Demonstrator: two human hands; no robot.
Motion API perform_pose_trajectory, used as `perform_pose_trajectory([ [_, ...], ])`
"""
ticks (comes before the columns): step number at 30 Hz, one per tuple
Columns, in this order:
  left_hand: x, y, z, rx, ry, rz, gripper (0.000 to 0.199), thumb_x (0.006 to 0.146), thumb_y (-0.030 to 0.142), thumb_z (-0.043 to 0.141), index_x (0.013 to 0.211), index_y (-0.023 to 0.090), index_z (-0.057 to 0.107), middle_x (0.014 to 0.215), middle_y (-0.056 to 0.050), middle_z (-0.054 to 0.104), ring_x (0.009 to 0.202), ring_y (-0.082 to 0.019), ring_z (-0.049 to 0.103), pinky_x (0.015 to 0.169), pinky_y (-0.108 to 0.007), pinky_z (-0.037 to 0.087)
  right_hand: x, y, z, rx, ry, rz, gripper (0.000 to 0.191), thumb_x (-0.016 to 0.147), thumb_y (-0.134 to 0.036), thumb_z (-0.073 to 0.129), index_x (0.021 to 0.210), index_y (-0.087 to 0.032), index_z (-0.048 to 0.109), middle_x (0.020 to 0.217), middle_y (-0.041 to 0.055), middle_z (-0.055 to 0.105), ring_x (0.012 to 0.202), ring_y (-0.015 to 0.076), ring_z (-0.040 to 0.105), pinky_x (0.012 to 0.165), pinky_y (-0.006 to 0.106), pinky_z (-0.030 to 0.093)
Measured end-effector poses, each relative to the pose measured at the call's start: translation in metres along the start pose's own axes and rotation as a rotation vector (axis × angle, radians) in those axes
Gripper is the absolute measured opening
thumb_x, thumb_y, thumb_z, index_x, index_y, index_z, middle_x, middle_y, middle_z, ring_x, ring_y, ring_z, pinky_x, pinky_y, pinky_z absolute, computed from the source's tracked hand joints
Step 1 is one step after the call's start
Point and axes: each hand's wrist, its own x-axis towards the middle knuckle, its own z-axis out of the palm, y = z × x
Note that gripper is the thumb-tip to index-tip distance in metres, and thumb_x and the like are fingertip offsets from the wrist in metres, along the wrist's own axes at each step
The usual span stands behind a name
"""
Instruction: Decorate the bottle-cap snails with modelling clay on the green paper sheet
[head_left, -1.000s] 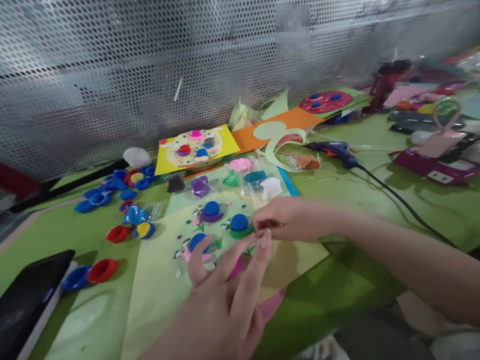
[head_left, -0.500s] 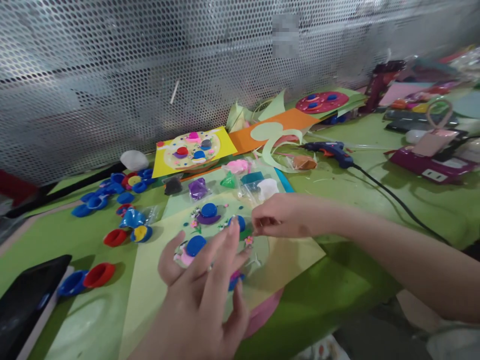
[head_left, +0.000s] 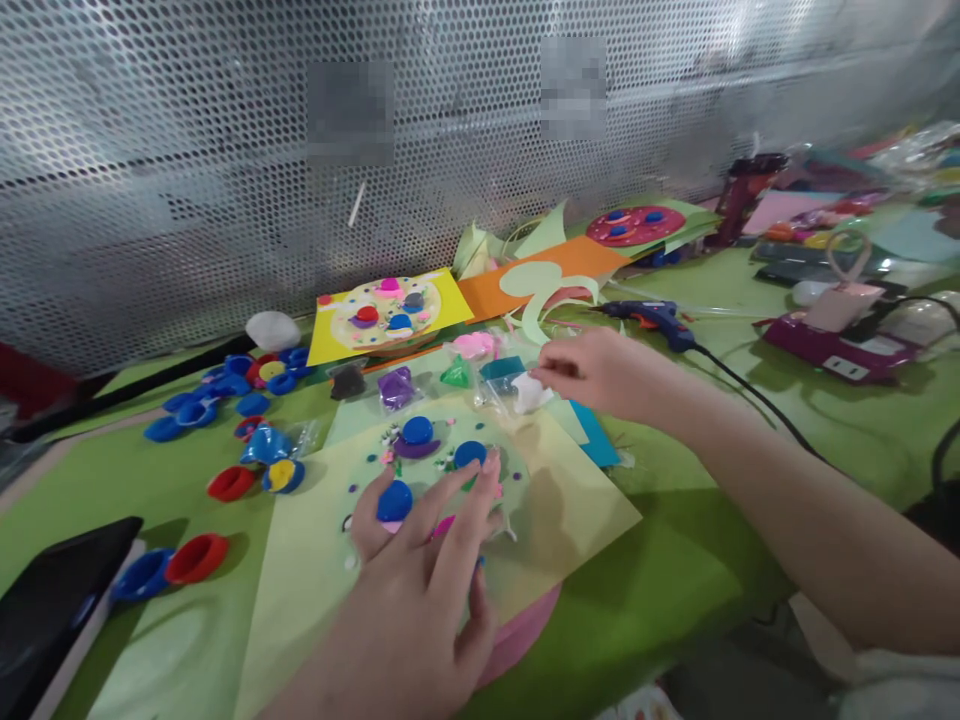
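Observation:
My left hand (head_left: 427, 560) lies with fingers spread over a pale yellow sheet (head_left: 292, 600) that carries a round clay picture. The picture has blue bottle caps (head_left: 418, 431), a purple clay strip (head_left: 417, 448), small flowers and dots; my fingers hide part of it. My right hand (head_left: 592, 370) is closed, its fingertips pinched at the edge of a lump of white clay (head_left: 529, 393) in a clear bag. Beside that clay lie bags of teal clay (head_left: 504, 370), green clay (head_left: 454, 373), pink clay (head_left: 474, 346) and purple clay (head_left: 396, 388).
Loose blue caps (head_left: 196, 410) and red caps (head_left: 196, 558) lie at left, near a black phone (head_left: 60, 610). Behind are a finished yellow card (head_left: 330, 335), orange paper (head_left: 480, 295) and paper scraps. To the right are a glue gun (head_left: 652, 318) with its cord and a purple power strip (head_left: 832, 350).
My right hand has moved from the round picture up and away to the bagged white clay. My left hand stays spread on the picture, its fingers slightly lower.

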Motion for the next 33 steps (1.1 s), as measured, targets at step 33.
perform_pose_trajectory([
  [33, 0.001, 0.006, -0.002, 0.065, 0.026, 0.045, 0.065, 0.079, 0.008, 0.04, 0.14, 0.002, 0.017, 0.109, -0.014, 0.067, 0.098, -0.024, 0.063, 0.107, -0.06, 0.002, -0.014, -0.04, 0.034, 0.02, -0.429, -0.327, 0.029, 0.079, -0.042, 0.053, 0.063, -0.018, 0.054, 0.054, -0.0028, 0.048, 0.047, 0.0089, 0.029, 0.046, 0.023, 0.019],
])
